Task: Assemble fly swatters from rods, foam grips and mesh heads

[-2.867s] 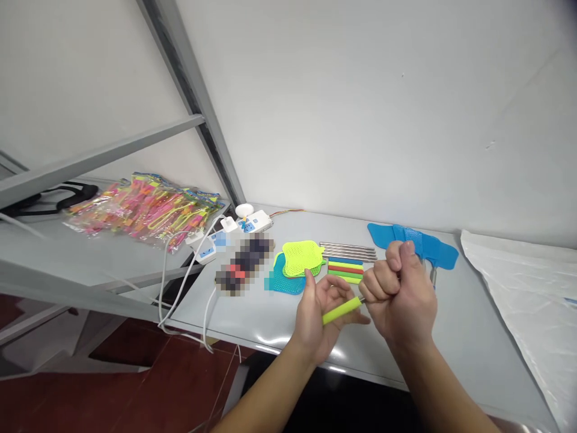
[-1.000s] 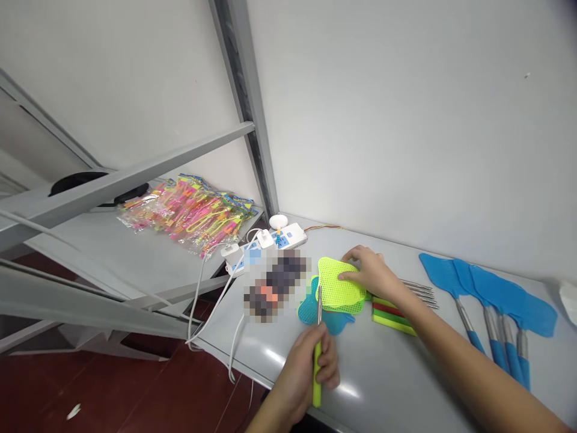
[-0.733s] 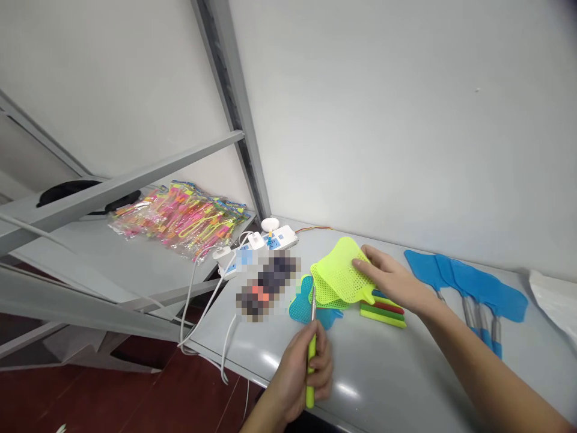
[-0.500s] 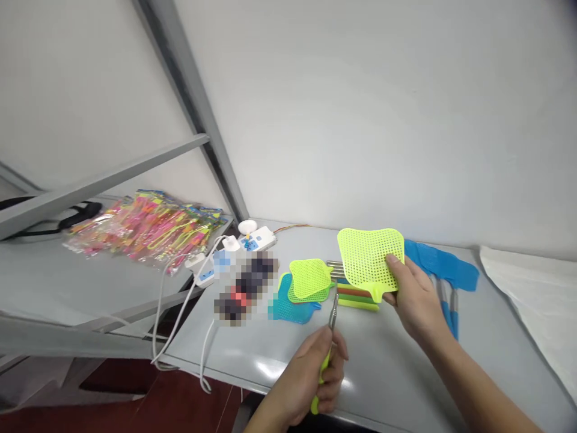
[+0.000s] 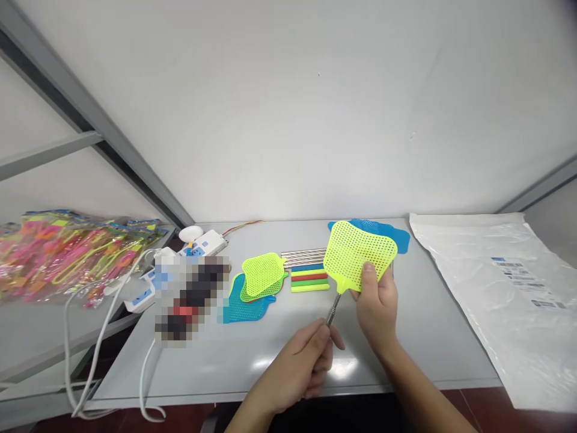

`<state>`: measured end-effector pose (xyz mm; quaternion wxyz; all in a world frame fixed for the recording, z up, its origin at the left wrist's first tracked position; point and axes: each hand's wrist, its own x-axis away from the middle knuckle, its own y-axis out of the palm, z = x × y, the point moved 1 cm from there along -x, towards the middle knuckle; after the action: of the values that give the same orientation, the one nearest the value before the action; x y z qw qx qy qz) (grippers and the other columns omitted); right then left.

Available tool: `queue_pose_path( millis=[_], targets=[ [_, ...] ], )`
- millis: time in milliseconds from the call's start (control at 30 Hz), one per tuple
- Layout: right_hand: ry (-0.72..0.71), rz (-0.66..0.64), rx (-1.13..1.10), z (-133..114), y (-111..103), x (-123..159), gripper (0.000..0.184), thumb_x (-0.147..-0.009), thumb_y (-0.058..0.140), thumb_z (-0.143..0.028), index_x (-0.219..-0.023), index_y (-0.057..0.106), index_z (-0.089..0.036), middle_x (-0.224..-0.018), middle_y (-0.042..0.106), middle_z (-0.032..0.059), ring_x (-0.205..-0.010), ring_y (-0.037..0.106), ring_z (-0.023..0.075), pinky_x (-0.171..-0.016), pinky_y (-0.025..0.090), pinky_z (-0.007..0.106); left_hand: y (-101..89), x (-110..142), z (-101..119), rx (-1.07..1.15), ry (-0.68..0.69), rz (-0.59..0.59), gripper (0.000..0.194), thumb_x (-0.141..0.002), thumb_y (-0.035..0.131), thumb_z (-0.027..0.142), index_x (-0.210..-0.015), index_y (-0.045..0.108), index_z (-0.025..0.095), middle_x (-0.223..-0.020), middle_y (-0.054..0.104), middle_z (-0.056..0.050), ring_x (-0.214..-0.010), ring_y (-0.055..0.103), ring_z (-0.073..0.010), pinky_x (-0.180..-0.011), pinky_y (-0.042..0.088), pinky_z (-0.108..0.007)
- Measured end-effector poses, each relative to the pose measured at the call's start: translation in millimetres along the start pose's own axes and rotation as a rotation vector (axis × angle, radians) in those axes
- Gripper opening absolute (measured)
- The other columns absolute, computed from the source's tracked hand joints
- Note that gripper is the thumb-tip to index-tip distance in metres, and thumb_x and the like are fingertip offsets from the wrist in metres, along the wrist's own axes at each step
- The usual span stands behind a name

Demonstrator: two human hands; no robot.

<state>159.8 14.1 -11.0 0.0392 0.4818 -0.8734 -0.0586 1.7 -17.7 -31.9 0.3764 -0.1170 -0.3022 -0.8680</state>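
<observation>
My right hand (image 5: 379, 307) pinches a yellow-green perforated fly swatter head (image 5: 349, 249) by its lower right side, thumb on the front. A thin metal rod (image 5: 332, 311) is gripped in my left hand (image 5: 303, 365), and its tip meets the neck of the head. How far the rod sits inside the neck I cannot tell. The rod's lower part is hidden by my fingers. Left of my hands lie a loose yellow-green swatter head (image 5: 261, 272) and blue ones (image 5: 246, 310). Metal rods (image 5: 304, 258) and coloured handles (image 5: 310, 282) lie in rows behind.
Blue swatters (image 5: 399, 236) lie at the back, partly behind my right hand. A white mailer bag (image 5: 478, 288) covers the right side. Power strips (image 5: 205, 245), cables (image 5: 100, 337), a pixelated object (image 5: 193, 297) and bagged colourful goods (image 5: 81, 252) are on the left.
The swatter head and the rod have come together, the rod's tip now at the head's neck. The view has turned to the right, showing more of the mailer bag.
</observation>
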Motion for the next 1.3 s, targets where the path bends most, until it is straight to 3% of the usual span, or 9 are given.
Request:
queue_pose_path(
  millis=[400, 500, 667, 767, 933, 1067, 1133, 1300],
  targets=[
    [-0.031, -0.02, 0.05, -5.8, -6.0, -0.5, 0.037, -0.09, 0.048, -0.053, -0.117, 0.052, -0.027, -0.121, 0.061, 0.0107, -0.101, 0.064, 0.0277, -0.064, 0.058, 0.037, 4.1, -1.2, 3.4, -0.051, 0.04, 0.038, 0.041, -0.095, 0.04, 0.055, -0.094, 0.057, 0.018, -0.06, 0.031, 0.008, -0.042, 0.021, -0.0053, -0.035, 0.027, -0.016],
    [-0.046, -0.01, 0.052, -4.1, -6.3, 0.6, 0.04, -0.091, 0.046, -0.053, -0.121, 0.05, -0.027, -0.12, 0.061, 0.0117, -0.102, 0.064, 0.0283, -0.064, 0.058, 0.037, 5.1, -3.2, 0.6, -0.059, 0.052, 0.043, 0.043, -0.094, 0.04, 0.057, -0.094, 0.056, 0.018, -0.06, 0.031, 0.009, -0.04, 0.021, -0.0049, -0.035, 0.028, -0.016],
    [-0.032, -0.052, 0.072, 2.9, -3.2, 3.1, 0.051, -0.093, 0.043, -0.052, -0.137, 0.037, -0.029, -0.124, 0.059, 0.0132, -0.105, 0.064, 0.0288, -0.061, 0.058, 0.036, 3.0, -5.3, -2.7, -0.148, 0.08, 0.145, 0.044, -0.092, 0.04, 0.061, -0.093, 0.055, 0.019, -0.062, 0.034, 0.008, -0.04, 0.026, -0.0046, -0.034, 0.029, -0.015],
    [-0.011, -0.089, 0.081, 3.9, -2.7, 3.6, 0.051, -0.092, 0.043, -0.052, -0.137, 0.037, -0.029, -0.121, 0.06, 0.0132, -0.105, 0.063, 0.0286, -0.061, 0.057, 0.035, 2.7, -4.6, 0.4, -0.168, 0.076, 0.156, 0.043, -0.092, 0.041, 0.061, -0.089, 0.054, 0.02, -0.061, 0.035, 0.008, -0.039, 0.027, -0.0049, -0.032, 0.03, -0.015],
    [0.044, -0.137, 0.033, 0.6, -3.1, 4.8, 0.035, -0.091, 0.047, -0.053, -0.114, 0.05, -0.026, -0.114, 0.063, 0.0095, -0.096, 0.064, 0.0248, -0.061, 0.055, 0.033, 5.2, -4.9, 5.9, 0.079, 0.008, -0.017, 0.039, -0.093, 0.043, 0.057, -0.077, 0.044, 0.022, -0.053, 0.03, 0.01, -0.034, 0.018, -0.0044, -0.03, 0.032, -0.015],
    [0.051, -0.108, -0.037, 1.4, -2.6, 7.2, 0.031, -0.091, 0.049, -0.052, -0.107, 0.052, -0.026, -0.104, 0.064, 0.0061, -0.077, 0.063, 0.0193, -0.054, 0.05, 0.03, 5.7, -5.3, 7.3, 0.259, -0.054, -0.17, 0.038, -0.095, 0.038, 0.054, -0.074, 0.039, 0.023, -0.051, 0.026, 0.011, -0.033, 0.011, -0.0044, -0.026, 0.025, -0.014],
    [0.061, -0.114, -0.058, 3.1, -2.8, 7.7, 0.029, -0.091, 0.05, -0.051, -0.107, 0.053, -0.026, -0.1, 0.063, 0.0046, -0.072, 0.06, 0.0169, -0.052, 0.047, 0.027, 6.7, -4.9, 7.9, 0.234, -0.057, -0.143, 0.038, -0.096, 0.037, 0.054, -0.074, 0.039, 0.022, -0.051, 0.026, 0.011, -0.033, 0.012, -0.0042, -0.027, 0.023, -0.014],
    [0.051, -0.123, -0.111, 5.4, -8.3, 1.4, 0.026, -0.091, 0.053, -0.048, -0.105, 0.054, -0.026, -0.09, 0.06, 0.0013, -0.063, 0.052, 0.0119, -0.048, 0.04, 0.024, 12.4, -5.3, 12.4, -0.014, 0.015, 0.055, 0.039, -0.095, 0.039, 0.055, -0.078, 0.046, 0.021, -0.052, 0.029, 0.01, -0.036, 0.019, -0.004, -0.032, 0.028, -0.013]
  ],
)
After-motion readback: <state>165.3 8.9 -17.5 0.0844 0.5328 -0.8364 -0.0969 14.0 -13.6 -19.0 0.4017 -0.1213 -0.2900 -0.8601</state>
